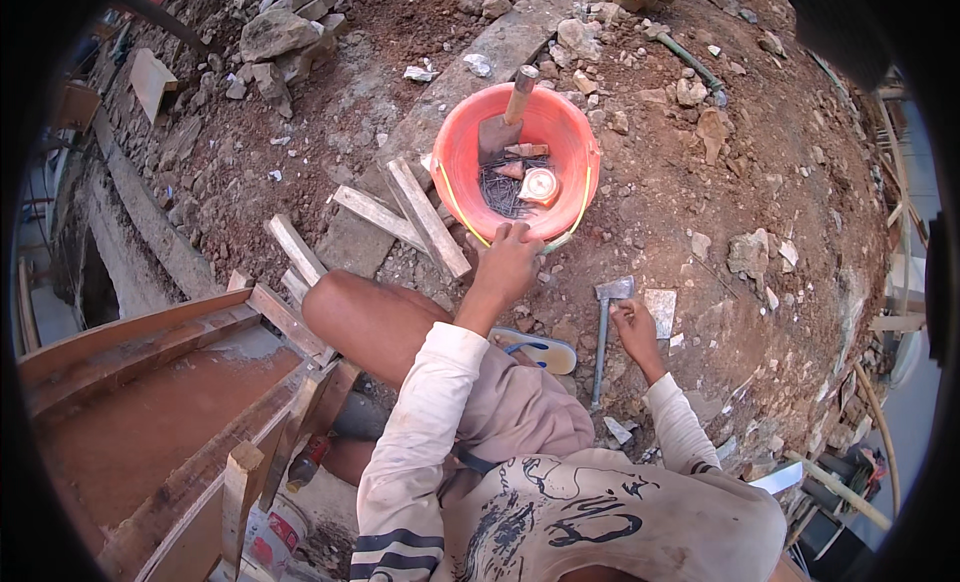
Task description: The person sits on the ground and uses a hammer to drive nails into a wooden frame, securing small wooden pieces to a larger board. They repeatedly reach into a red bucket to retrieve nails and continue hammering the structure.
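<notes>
My left hand (pixel 505 264) reaches forward and grips the near rim of an orange bucket (pixel 455 172) standing on the dirt. Inside the bucket lie a trowel (pixel 505 122) with a wooden handle, a heap of dark nails (pixel 500 194) and a round tape measure (pixel 541 186). My right hand (pixel 636 329) is down on the ground, fingers curled, its tips just right of the head of a hammer (pixel 606 327) that lies flat. Whether those fingers pinch anything is unclear. My bare knee (pixel 365 317) is bent between my arms.
Short wooden slats (pixel 415 217) lie left of the bucket. A wooden formwork box (pixel 160 332) sits at the lower left. A flip-flop (pixel 540 350) shows under my leg. Stones and rubble (pixel 275 32) cover the red earth around, with a green hose (pixel 690 62) at the back right.
</notes>
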{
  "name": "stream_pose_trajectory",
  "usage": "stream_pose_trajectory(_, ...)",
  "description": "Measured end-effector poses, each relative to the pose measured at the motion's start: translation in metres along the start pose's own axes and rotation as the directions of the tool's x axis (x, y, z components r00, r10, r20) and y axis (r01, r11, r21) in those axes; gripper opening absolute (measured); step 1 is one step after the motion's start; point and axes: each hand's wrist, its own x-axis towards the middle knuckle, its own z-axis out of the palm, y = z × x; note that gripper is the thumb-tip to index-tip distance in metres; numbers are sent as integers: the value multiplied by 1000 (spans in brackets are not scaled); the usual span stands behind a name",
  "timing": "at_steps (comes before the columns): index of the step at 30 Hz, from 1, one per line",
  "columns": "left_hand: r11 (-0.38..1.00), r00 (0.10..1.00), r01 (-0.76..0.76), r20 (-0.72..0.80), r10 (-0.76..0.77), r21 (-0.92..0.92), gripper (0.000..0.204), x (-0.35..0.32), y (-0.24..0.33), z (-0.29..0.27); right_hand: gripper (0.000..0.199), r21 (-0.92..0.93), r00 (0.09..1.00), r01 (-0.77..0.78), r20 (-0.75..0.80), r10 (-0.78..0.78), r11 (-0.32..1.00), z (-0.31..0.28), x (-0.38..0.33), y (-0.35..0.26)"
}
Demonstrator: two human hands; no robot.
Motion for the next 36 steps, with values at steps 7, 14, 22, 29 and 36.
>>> stream_pose_trajectory(7, 989, 988, 45, 140, -65, 142, 24, -9, 22, 19, 24, 117, 846, 531, -28, -532, 839, -38, 150, -229)
stream_pose_trajectory(14, 987, 986, 49, 148, -72, 154, 24, -3, 29, 15, 58, -459, 841, 540, 324, -433, 706, 94, 267, -193)
stream_pose_trajectory(22, 994, 990, 39, 128, -52, 106, 24, -10, 8, 30, 52, -229, 539, 790, 702, -466, 569, 91, 230, -192)
stream_pose_trajectory(29, 993, 983, 59, 169, -76, 102, 26, -13, 20, 22, 30, -268, 786, 530, 512, -347, 805, 63, 272, -183)
stream_pose_trajectory(36, 996, 989, 41, 141, -52, 81, 27, -9, 9, 34, 30, -321, 834, 508, 413, -365, 799, 87, 282, -193)
